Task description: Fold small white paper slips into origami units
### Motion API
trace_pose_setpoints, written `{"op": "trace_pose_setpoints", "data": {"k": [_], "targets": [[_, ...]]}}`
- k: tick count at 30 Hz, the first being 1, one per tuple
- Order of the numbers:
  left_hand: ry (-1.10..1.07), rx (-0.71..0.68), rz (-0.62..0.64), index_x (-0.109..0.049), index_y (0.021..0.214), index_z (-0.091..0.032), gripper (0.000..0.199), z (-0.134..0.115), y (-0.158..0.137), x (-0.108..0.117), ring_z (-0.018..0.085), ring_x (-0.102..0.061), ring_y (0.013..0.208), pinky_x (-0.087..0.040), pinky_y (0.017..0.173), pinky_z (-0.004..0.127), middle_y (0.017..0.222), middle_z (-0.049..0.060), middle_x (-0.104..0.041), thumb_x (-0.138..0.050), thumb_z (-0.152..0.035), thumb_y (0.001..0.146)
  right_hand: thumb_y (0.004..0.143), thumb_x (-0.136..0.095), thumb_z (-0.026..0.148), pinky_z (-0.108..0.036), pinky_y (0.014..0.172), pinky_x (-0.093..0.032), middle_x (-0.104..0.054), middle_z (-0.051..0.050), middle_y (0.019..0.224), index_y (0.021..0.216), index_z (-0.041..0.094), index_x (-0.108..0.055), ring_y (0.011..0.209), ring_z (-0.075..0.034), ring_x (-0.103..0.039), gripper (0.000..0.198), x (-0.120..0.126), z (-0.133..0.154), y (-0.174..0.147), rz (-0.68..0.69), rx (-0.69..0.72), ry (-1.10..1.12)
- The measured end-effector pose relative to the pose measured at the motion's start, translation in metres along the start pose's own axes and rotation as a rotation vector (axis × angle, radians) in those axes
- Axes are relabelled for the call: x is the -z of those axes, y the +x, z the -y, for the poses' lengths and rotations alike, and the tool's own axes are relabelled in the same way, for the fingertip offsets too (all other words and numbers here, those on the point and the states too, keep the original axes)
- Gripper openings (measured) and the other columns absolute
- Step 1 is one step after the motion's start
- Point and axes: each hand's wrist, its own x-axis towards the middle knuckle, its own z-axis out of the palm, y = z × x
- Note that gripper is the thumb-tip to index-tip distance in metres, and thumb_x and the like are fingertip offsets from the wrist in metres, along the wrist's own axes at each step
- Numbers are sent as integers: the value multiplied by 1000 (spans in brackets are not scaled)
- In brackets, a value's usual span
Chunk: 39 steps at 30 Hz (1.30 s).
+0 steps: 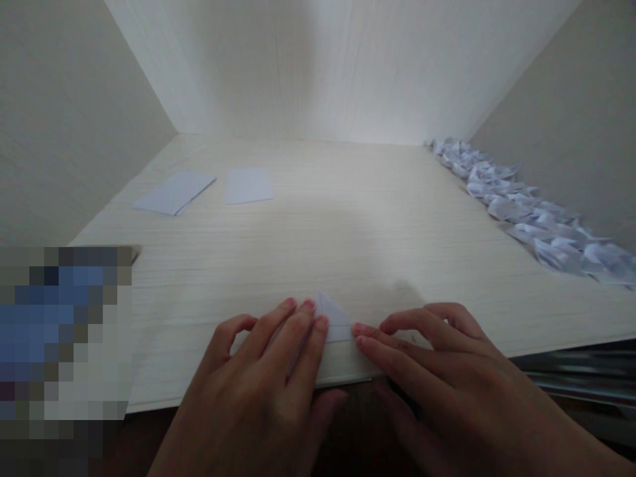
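Observation:
A small piece of white paper [336, 319], folded to a triangle with its tip pointing away from me, lies by the table's front edge. My left hand [271, 368] rests over its left part, fingers stretched out and pressing it flat, thumb below the table edge. That side of the paper is hidden under the fingers. At the paper's right corner, my right hand [437, 371] touches with the tips of its stretched fingers. Its thumb hangs below the edge, and neither hand grips anything.
Flat white paper sheets [176, 192] lie at the back left, beside a single squarish sheet [249, 185]. Many folded paper pieces [517, 199] line the right wall. A blurred-out object [64, 331] sits at the left front. Panels enclose the pale table [348, 232] at the back and sides.

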Motion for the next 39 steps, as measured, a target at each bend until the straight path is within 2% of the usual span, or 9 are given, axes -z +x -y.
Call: {"op": "trace_pose_setpoints", "data": {"k": [4,10,20,23,26,29,34,36,39], "targets": [[6,3,8,-68,126,-15,36,0,-2,-1,31,-68,115,-43,91,47,129,12,-73,-53,-34,98,96,-56,16,-40,83,-51,-78,-5,90,107,21,-69,83,-22,-68,18,1,1,2,-120,-12,43],[-8,-35,59,-69,123,-16,33,1,4,6,33,-68,111,-46,90,50,125,12,-74,-52,-28,98,94,-61,18,-44,86,-48,-78,-10,100,122,13,-65,96,-27,-68,29,-9,-6,3,-127,86,29],[-161,111,394,-80,88,-21,24,17,55,23,23,-68,87,-53,85,39,103,9,-72,-57,-20,96,93,-66,28,-41,83,-46,-72,-11,93,118,17,-72,91,-25,-63,28,-29,-36,1,-243,91,113],[-201,194,503,-80,91,-20,12,28,83,26,25,-69,90,-51,87,39,99,9,-74,-71,-22,83,93,-65,31,-42,83,-44,-73,-12,91,118,17,-73,91,-26,-63,30,-32,-38,0,-272,128,40],[-352,293,689,-76,102,-17,39,40,108,20,23,-67,80,-52,75,34,90,7,-74,-82,-23,65,95,-63,35,-42,84,-42,-74,-12,89,119,18,-73,92,-27,-63,31,-37,-39,-1,-292,169,-77],[-587,509,831,-73,86,-17,43,47,125,13,17,-63,69,-52,67,30,85,3,-74,-89,-24,47,98,-59,31,-42,83,-42,-76,-10,84,118,16,-72,93,-27,-63,28,-41,-40,0,-314,251,-159],[-731,588,833,-69,64,-15,39,39,129,20,16,-61,59,-52,60,29,60,1,-69,-92,-18,32,98,-59,27,-42,88,-44,-78,-15,112,120,15,-71,102,-26,-63,27,-28,-36,-7,-320,295,-158],[-840,600,724,-67,61,-15,38,30,123,28,13,-58,54,-48,55,25,55,0,-66,-93,-17,32,96,-63,24,-44,94,-44,-77,-15,114,117,16,-73,106,-26,-64,25,-11,-33,-20,-308,152,-60],[-1064,597,407,-66,63,-15,36,6,108,39,12,-56,53,-47,51,23,56,0,-64,-94,-19,41,92,-66,20,-43,96,-47,-78,-15,106,111,15,-76,100,-24,-67,22,20,-27,-50,-347,-175,142]]}}
